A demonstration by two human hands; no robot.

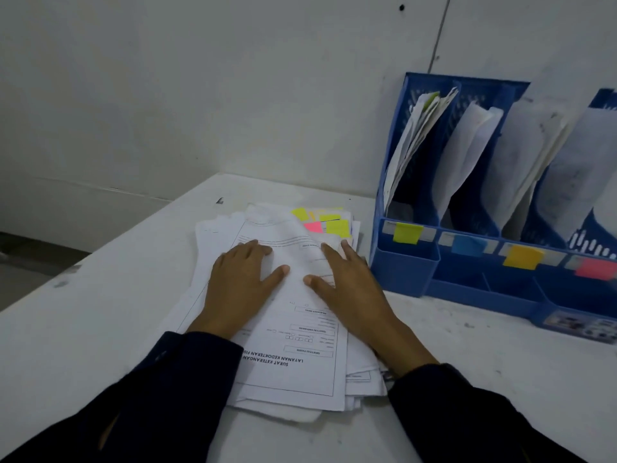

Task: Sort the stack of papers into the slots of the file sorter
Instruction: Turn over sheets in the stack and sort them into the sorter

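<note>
A loose stack of white printed papers (pixel 293 332) lies on the white table, with yellow and pink sticky tabs (pixel 325 222) poking out at its far edge. My left hand (pixel 238 282) and my right hand (pixel 347 282) both rest flat on the top sheet, fingers straight, thumbs pointing toward each other. The blue file sorter (pixel 407 272) stands to the right of the stack. Its slots hold curled papers (pixel 467 155) and carry a yellow-green (pixel 406 233), a blue (pixel 467 245), an orange-yellow (pixel 522 257) and a pink label (pixel 596 269).
The white table (pixel 100 312) meets a white wall at the back; its left edge drops to the floor at far left. The sorter's right end is cut off by the frame edge. Dark sleeves cover both forearms.
</note>
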